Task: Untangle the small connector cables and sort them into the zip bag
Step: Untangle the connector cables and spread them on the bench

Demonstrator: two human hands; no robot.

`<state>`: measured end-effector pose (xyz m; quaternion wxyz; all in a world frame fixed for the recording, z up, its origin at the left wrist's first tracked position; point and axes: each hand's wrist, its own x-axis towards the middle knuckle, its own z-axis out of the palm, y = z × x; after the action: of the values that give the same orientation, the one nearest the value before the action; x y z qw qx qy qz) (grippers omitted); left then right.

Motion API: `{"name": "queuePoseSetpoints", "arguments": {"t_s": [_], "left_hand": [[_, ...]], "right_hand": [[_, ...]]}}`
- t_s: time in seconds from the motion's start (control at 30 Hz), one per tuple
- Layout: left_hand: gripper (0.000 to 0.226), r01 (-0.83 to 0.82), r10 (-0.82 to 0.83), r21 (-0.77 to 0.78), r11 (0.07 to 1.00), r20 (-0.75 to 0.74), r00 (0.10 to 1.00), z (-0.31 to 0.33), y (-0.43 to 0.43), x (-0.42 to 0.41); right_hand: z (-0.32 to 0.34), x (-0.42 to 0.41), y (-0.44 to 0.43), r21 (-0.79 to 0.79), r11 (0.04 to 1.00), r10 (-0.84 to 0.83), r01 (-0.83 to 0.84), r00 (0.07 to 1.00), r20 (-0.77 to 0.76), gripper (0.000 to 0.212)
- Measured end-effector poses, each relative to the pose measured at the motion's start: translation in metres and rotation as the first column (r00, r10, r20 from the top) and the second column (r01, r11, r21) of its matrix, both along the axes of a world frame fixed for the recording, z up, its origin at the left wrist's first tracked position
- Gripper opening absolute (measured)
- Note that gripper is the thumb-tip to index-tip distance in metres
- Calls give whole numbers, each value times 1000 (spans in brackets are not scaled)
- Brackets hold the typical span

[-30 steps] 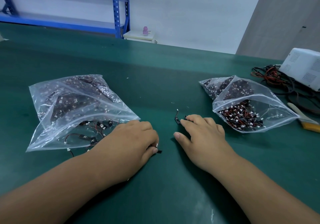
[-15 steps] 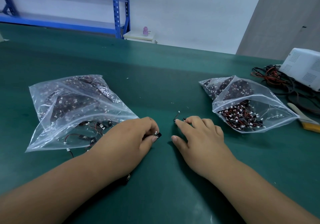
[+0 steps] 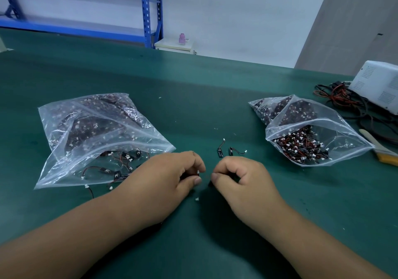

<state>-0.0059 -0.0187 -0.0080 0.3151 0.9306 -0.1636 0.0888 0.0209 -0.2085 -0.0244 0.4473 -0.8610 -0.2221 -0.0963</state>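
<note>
A white box (image 3: 379, 84) sits on the green table (image 3: 193, 80) at far right, a tangle of black and red wires (image 3: 336, 97) beside it; blue shelving (image 3: 148, 11) stands behind

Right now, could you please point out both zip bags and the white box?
left zip bag (image 3: 62, 164): head view, clear lower wall.
right zip bag (image 3: 344, 133): head view, clear wall.
white box (image 3: 379, 84): head view, top face.

Curled fingers of the left hand (image 3: 172, 177) and right hand (image 3: 243, 181) hide nearly all of the small cable (image 3: 198, 172) pinched between them. On the right, the picture edge cuts off a white box (image 3: 379, 84) and a brush (image 3: 383, 151).
</note>
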Motion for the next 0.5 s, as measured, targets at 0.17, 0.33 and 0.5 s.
{"name": "queuePoseSetpoints", "arguments": {"t_s": [0.17,0.33,0.5], "left_hand": [[17,-35,36,27,999,-19,999,-1,4,1],[9,-38,38,63,997,-2,999,-1,4,0],[8,-15,9,84,996,62,998,2,4,-2]], "right_hand": [[-2,18,-25,-28,975,-223,221,970,-99,14],[0,29,-35,57,954,-287,293,953,-101,19],[5,27,-30,214,950,-216,229,973,-84,23]]}}
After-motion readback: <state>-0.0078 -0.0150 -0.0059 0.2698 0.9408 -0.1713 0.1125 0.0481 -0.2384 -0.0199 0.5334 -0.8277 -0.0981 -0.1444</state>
